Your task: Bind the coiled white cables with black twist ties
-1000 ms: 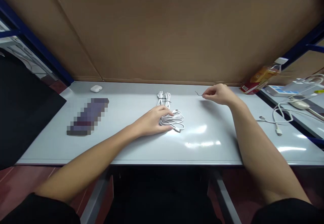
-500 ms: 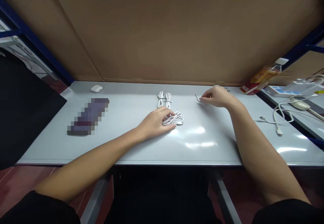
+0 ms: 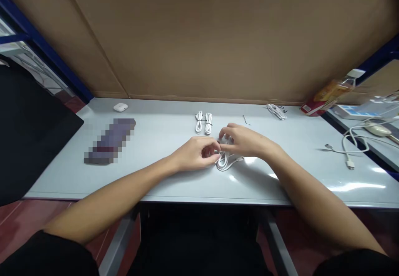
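Two bare hands meet over a loosely looped white cable (image 3: 222, 166) near the middle of the desk (image 3: 174, 184). The left hand (image 3: 198, 153) is half curled, thumb and fingers bent into a ring at the coil's left side; the right hand (image 3: 246, 139) arches over it from the right, fingers bent and partly spread. Both seem to touch the coil, but I cannot tell whether either grips it. No tie shows on these loops, so a slack hold could let them spread, and the plug end (image 3: 240, 158) poking out right could snag. Just beyond lie two tied white bundles (image 3: 208, 124), which a knuckle could nudge askew. Far right of them, a thin black tie (image 3: 246, 120) could be swept aside by a careless hand.
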`<state>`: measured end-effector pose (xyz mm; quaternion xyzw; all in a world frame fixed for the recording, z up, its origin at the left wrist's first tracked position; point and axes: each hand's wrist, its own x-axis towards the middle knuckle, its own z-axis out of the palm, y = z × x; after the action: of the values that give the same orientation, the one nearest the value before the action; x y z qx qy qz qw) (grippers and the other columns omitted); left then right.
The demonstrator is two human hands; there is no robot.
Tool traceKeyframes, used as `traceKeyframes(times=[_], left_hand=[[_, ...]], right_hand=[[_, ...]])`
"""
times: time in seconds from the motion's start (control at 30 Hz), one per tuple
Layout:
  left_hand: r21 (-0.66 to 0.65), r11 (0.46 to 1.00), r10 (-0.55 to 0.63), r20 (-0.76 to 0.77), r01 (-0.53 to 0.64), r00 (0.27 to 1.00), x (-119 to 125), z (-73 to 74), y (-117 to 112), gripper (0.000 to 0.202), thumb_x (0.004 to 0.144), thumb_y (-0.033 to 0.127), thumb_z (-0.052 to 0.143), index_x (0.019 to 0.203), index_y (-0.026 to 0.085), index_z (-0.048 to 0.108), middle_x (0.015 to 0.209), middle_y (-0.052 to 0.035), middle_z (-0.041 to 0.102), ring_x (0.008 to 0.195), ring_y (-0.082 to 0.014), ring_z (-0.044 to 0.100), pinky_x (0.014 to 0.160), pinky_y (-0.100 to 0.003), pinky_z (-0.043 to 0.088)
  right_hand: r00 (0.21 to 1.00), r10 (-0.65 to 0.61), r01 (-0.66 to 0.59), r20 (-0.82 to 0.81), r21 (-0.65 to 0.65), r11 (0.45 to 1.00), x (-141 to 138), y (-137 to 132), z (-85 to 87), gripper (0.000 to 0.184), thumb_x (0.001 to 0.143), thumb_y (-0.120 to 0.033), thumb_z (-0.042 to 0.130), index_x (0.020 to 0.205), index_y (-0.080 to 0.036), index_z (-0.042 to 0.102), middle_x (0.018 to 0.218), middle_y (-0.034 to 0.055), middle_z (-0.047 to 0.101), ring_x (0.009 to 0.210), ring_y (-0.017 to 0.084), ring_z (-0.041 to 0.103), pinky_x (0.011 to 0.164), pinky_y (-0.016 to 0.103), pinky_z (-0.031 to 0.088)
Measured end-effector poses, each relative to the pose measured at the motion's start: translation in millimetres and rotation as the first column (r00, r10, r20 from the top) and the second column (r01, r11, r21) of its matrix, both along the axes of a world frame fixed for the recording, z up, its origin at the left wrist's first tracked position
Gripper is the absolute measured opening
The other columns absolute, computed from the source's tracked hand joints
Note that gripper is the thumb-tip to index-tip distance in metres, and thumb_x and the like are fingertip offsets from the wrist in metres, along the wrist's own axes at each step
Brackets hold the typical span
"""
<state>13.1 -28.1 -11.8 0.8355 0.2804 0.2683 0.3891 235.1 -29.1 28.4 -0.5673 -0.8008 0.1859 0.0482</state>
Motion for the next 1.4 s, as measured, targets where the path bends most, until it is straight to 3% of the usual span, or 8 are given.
traceKeyframes(times=[0.17, 0.37, 0.67, 0.8, 0.9, 1.07, 1.27, 1.4], left_hand=[[0.077, 0.983, 0.167, -0.017, -0.165, 0.986, -1.8, -0.9, 6.8, 0.012, 0.092, 0.031, 0.062, 0.088, 0.021, 0.069, 0.075, -0.0001, 0.064, 0.068, -0.0149, 0.057, 0.066, -0.029, 0.045], [0.103, 0.958, 0.275, -0.051, -0.269, 0.960, -4.9, -3.9, 18.0, 0.016, 0.092, 0.032, 0.060, 0.096, 0.020, 0.070, 0.079, -0.0011, 0.065, 0.070, -0.0161, 0.058, 0.068, -0.030, 0.045], [0.151, 0.946, 0.304, -0.102, -0.288, 0.947, -4.9, -6.3, 20.0, 0.021, 0.093, 0.034, 0.060, 0.103, 0.020, 0.071, 0.086, -0.0019, 0.068, 0.068, -0.0150, 0.057, 0.070, -0.030, 0.047], [0.231, 0.925, 0.338, -0.144, -0.301, 0.930, -5.8, -6.5, 17.7, 0.032, 0.091, 0.033, 0.060, 0.118, 0.021, 0.072, 0.124, -0.0075, 0.067, 0.070, -0.0138, 0.061, 0.076, -0.034, 0.054], [0.320, 0.911, 0.333, -0.202, -0.259, 0.921, -5.9, -8.3, 16.7, 0.041, 0.092, 0.035, 0.061, 0.130, 0.024, 0.070, 0.154, -0.0087, 0.051, 0.093, -0.0204, 0.070, 0.087, -0.039, 0.058], [0.387, 0.901, 0.304, -0.246, -0.194, 0.920, -5.0, -11.8, 18.0, 0.039, 0.094, 0.034, 0.060, 0.128, 0.021, 0.071, 0.154, -0.0094, 0.054, 0.134, -0.0315, 0.059, 0.110, -0.046, 0.051], [0.364, 0.914, 0.274, -0.225, -0.180, 0.935, -4.7, -7.4, 15.7, 0.038, 0.094, 0.030, 0.059, 0.130, 0.022, 0.069, 0.149, -0.0105, 0.058, 0.130, -0.0303, 0.061, 0.108, -0.046, 0.052], [0.367, 0.920, 0.244, -0.269, -0.135, 0.932, -5.3, -4.5, 16.7, 0.046, 0.093, 0.033, 0.061, 0.138, 0.022, 0.065, 0.160, -0.0103, 0.048, 0.134, -0.0325, 0.058, 0.109, -0.048, 0.051]], right_hand=[[0.996, -0.060, 0.061, 0.073, -0.017, 0.998, -2.1, -5.4, 3.7, 0.054, 0.089, -0.071, 0.061, 0.110, -0.021, 0.069, 0.110, 0.0125, 0.066, 0.068, 0.020, 0.063, 0.062, 0.034, 0.045], [0.996, 0.068, -0.062, 0.058, -0.102, 0.993, -3.8, -8.5, 8.1, 0.046, 0.083, -0.055, 0.071, 0.118, -0.024, 0.067, 0.114, 0.0108, 0.067, 0.076, 0.021, 0.065, 0.062, 0.033, 0.047], [0.989, 0.014, 0.016, 0.148, -0.199, 0.980, 49.7, 16.3, 17.4, 0.061, 0.067, -0.041, 0.081, 0.125, -0.029, 0.068, 0.116, 0.0070, 0.072, 0.090, 0.027, 0.071, 0.070, 0.035, 0.052], [0.976, -0.046, 0.092, 0.212, -0.211, 0.973, 67.5, 18.7, 27.0, 0.066, 0.061, -0.042, 0.085, 0.123, -0.028, 0.070, 0.115, 0.0081, 0.074, 0.092, 0.030, 0.072, 0.069, 0.036, 0.053], [0.972, -0.077, 0.121, 0.220, -0.193, 0.974, 70.1, 15.6, 35.6, 0.069, 0.062, -0.053, 0.085, 0.124, -0.027, 0.069, 0.117, 0.0105, 0.075, 0.094, 0.032, 0.072, 0.069, 0.038, 0.053], [0.982, -0.073, 0.101, 0.176, -0.158, 0.982, 51.6, 9.9, 31.6, 0.071, 0.069, -0.074, 0.075, 0.120, -0.025, 0.068, 0.121, 0.0115, 0.072, 0.092, 0.030, 0.071, 0.071, 0.038, 0.052], [0.984, -0.016, 0.038, 0.178, -0.122, 0.992, 44.1, 15.1, 6.8, 0.044, 0.071, -0.049, 0.079, 0.107, -0.026, 0.069, 0.108, 0.0082, 0.073, 0.082, 0.026, 0.068, 0.064, 0.035, 0.046], [0.974, -0.038, 0.064, 0.224, -0.107, 0.992, 60.4, 20.7, 6.6, 0.036, 0.066, -0.030, 0.078, 0.101, -0.026, 0.070, 0.099, 0.0061, 0.074, 0.074, 0.023, 0.066, 0.060, 0.033, 0.044]])
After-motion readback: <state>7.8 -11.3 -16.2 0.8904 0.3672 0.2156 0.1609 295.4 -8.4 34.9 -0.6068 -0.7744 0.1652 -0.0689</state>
